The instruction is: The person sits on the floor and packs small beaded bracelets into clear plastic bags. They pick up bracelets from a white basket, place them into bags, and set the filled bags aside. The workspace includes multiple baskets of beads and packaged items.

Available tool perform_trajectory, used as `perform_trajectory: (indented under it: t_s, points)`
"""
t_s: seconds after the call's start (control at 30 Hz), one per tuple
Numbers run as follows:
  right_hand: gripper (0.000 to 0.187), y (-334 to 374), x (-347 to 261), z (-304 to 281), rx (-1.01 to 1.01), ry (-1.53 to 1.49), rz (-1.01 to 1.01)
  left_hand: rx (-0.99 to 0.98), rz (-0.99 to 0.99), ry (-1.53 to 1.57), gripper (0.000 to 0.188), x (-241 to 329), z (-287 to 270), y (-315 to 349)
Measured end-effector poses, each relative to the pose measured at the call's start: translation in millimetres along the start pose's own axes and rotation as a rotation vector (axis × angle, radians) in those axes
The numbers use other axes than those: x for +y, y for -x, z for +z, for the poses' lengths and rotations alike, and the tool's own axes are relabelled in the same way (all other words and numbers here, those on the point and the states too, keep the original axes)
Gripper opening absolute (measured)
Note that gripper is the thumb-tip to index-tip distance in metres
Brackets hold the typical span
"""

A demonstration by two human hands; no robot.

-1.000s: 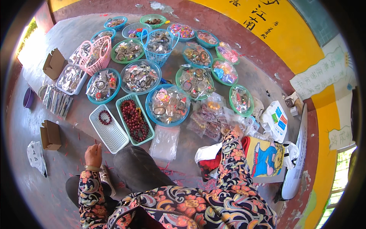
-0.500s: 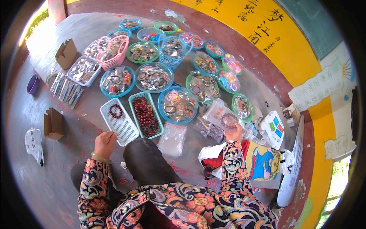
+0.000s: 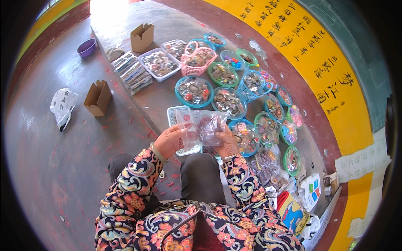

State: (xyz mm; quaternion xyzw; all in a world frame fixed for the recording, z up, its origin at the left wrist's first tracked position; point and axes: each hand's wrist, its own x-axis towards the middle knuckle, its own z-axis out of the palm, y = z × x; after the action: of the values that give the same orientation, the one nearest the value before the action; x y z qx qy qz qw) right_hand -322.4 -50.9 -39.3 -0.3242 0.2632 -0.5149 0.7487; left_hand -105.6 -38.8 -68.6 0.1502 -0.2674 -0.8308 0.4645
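Observation:
In front of my chest, a clear plastic bag [image 3: 209,129] is stretched between both hands, with a dark reddish bead bracelet showing inside. My left hand [image 3: 168,141] pinches its left end, fingers closed. My right hand [image 3: 227,142] grips the right end, thumb over the plastic. I cannot tell whether the left part is a second bag overlapping the first. Directly beneath lies a white mesh basket [image 3: 171,118], mostly covered by the bag. Dark red beads [image 3: 210,151] show in a small part below the bag, above my knee.
Round baskets of packaged trinkets spread ahead and right, including a blue one [image 3: 245,138] by my right hand. Farther off are a pink handled basket [image 3: 197,60] and a white tray [image 3: 158,65]. Leftward are a cardboard box [image 3: 98,98], a plastic bag [image 3: 63,106] and a purple bowl [image 3: 86,48].
My right hand has brought the bagged bracelet from the right to the middle. My left hand has moved over and taken hold of the bag too. The view has turned left.

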Motion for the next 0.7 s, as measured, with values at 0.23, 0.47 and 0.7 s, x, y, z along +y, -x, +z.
perform_trajectory:
  t_s: [0.23, 0.47, 0.7]
  points:
    - [0.045, -29, 14, 0, 0.071, -0.056, 0.192, 0.082, 0.012, 0.123, 0.043, 28, 0, 17]
    - [0.029, -55, 12, -8, 0.187, 0.643, -0.051, 0.347, -0.045, 0.097, 0.037, 16, -22, 10]
    - [0.028, -86, 10, -24, 0.179, 1.261, -0.174, 0.726, -0.245, -0.031, 0.03, 0, -49, -3]
